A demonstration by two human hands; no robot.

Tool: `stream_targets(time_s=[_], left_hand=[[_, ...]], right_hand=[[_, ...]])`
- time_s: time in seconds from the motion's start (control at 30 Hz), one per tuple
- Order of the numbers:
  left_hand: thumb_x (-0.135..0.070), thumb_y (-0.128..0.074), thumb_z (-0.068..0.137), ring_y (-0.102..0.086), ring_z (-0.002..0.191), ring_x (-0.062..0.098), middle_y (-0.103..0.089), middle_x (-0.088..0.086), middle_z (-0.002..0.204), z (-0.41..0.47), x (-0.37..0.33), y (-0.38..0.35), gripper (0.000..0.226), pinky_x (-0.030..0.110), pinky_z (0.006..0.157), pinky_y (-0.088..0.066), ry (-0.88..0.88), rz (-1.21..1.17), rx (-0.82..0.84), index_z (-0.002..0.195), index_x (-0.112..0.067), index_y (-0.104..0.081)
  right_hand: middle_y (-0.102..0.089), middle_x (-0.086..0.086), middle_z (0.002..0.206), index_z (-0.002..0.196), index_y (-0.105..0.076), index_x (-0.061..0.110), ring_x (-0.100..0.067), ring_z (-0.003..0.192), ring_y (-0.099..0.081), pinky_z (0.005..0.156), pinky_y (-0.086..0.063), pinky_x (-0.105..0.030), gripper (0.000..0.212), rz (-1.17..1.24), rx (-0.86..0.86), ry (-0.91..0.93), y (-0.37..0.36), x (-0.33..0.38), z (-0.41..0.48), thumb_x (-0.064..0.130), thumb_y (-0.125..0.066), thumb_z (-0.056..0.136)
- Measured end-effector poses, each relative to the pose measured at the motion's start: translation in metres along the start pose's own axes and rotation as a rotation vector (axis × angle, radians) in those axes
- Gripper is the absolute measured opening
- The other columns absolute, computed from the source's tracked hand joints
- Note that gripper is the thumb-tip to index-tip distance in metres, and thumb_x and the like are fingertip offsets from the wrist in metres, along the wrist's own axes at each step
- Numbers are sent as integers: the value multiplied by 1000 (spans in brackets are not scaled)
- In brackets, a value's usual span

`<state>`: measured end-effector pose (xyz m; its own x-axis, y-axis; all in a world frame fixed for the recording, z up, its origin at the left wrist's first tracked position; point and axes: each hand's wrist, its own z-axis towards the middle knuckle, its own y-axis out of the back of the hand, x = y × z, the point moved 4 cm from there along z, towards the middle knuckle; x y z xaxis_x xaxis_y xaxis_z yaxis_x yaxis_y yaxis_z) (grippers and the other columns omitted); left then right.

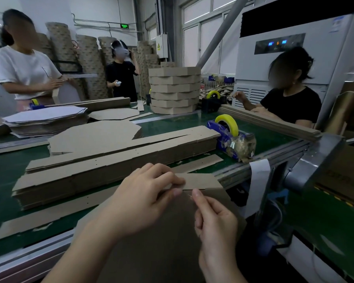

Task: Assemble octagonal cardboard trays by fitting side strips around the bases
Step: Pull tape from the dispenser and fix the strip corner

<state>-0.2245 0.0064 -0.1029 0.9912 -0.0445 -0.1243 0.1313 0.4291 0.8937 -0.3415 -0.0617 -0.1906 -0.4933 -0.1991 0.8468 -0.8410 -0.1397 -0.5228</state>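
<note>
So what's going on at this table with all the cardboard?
A person is building a cardboard tray. The left hand pinches a side strip to the edge of the base, while the right hand pinches the base at that joint. A stack of finished trays stands across the table.

Nearly everything here is plain tan-brown cardboard: the side strips, the bases, the stacked trays. The worktop is dark green. Bright yellow tape roll on a blue dispenser, and one pile of sheets is white on top.
</note>
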Motion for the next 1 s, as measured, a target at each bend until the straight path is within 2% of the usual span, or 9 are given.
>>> stream_targets(time_s=[0.23,0.4,0.47,0.63,0.73,0.8,0.83,0.9,1.0], left_hand=[[-49,-34,95,-50,105,12,-52,-14,117,1,-4,2,23,34,91,-39,-10,22,95,117,-51,-32],[-50,-12,98,-44,109,15,-40,-7,128,0,-5,6,33,31,95,-34,-30,133,193,125,-67,-20],[-51,-17,98,-38,113,11,-34,-11,130,1,-3,5,37,27,98,-29,-10,130,207,128,-73,-15],[-53,-35,95,-41,121,1,-46,-20,127,7,-5,6,32,41,115,-12,89,57,185,123,-63,-46],[-59,-36,91,-54,105,-1,-61,-20,107,14,-17,2,31,42,118,-9,95,83,53,92,-42,-61],[-57,-36,92,-55,87,3,-62,-16,94,16,-20,-2,27,32,107,-31,104,122,-39,77,-37,-47],[-57,-37,92,-54,83,4,-62,-16,93,16,-19,-3,27,28,90,-41,113,115,-70,76,-36,-46],[-61,-36,88,-55,86,6,-62,-16,97,16,-15,-5,34,25,65,-39,122,95,-71,81,-34,-56],[-64,-35,85,-56,97,8,-63,-17,104,18,-11,-6,41,24,62,-37,103,106,-51,92,-35,-64]], right_hand=[[-33,2,38,56,-73,16,-7,32,-25,33,-18,-16,27,-74,43,-30,2,5,-2,21,-72,83],[-31,0,38,58,-73,14,-8,32,-24,33,-18,-16,28,-127,92,-22,4,7,-3,21,-70,85],[-34,-2,41,57,-72,10,-8,33,-26,33,-19,-17,28,-152,127,-31,5,8,-3,19,-70,84],[-39,-1,42,65,-76,12,-7,34,-31,34,-22,-16,20,-185,202,-80,7,10,-5,8,-70,84],[-34,-1,40,64,-76,13,-8,33,-27,34,-19,-18,24,-217,224,-78,6,9,-7,9,-67,86],[-34,-3,41,64,-75,9,-10,34,-27,35,-20,-19,24,-246,229,-82,7,9,-6,9,-67,86],[-35,-4,41,64,-75,8,-10,34,-28,35,-21,-19,24,-266,236,-85,8,10,-5,9,-67,87],[-38,-5,40,64,-75,9,-11,33,-31,35,-23,-19,24,-309,260,-97,9,12,-3,13,-68,87],[-45,-4,42,58,-72,12,-9,34,-35,36,-26,-17,29,-405,314,-110,9,13,1,18,-68,86]])
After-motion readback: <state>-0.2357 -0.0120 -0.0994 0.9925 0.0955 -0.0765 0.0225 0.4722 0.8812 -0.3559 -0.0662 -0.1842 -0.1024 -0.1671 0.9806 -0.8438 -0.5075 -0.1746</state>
